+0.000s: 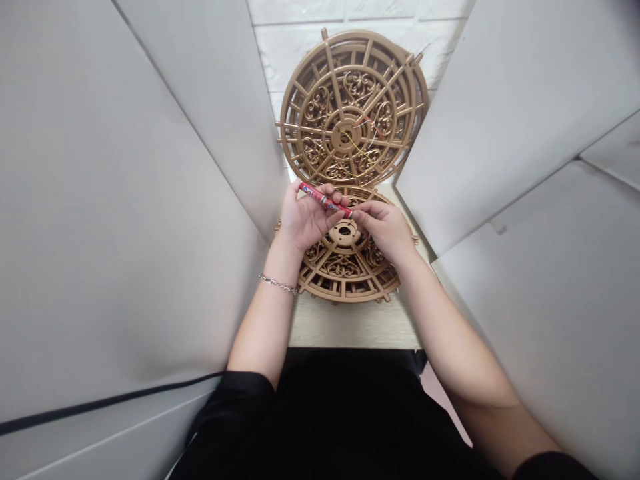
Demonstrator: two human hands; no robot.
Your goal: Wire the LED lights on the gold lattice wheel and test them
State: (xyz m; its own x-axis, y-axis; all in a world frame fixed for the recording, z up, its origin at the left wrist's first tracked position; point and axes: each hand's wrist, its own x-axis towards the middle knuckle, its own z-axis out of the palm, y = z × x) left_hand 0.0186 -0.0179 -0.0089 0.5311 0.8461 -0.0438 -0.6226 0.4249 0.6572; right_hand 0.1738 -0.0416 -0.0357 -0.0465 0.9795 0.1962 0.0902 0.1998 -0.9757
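Note:
A slim red marker pen [315, 194] with white and blue lettering and a pale band lies slantwise across the fingers of my left hand [305, 217], which is curled round it. My right hand [384, 227] pinches the pen's lower right end between thumb and fingers. Just under both hands lies a stack of round gold openwork frames [343, 267] with spokes, scrollwork and a hub with a central hole. My hands and the pen cover part of its upper side.
More gold round frames [350, 87] lean against the white brick-patterned wall [310, 10], with thin yellow, red and white wires at their hub. The pale wooden tabletop [345, 327] is hemmed in by grey panels [210, 80] on the left and white ones [500, 120] on the right.

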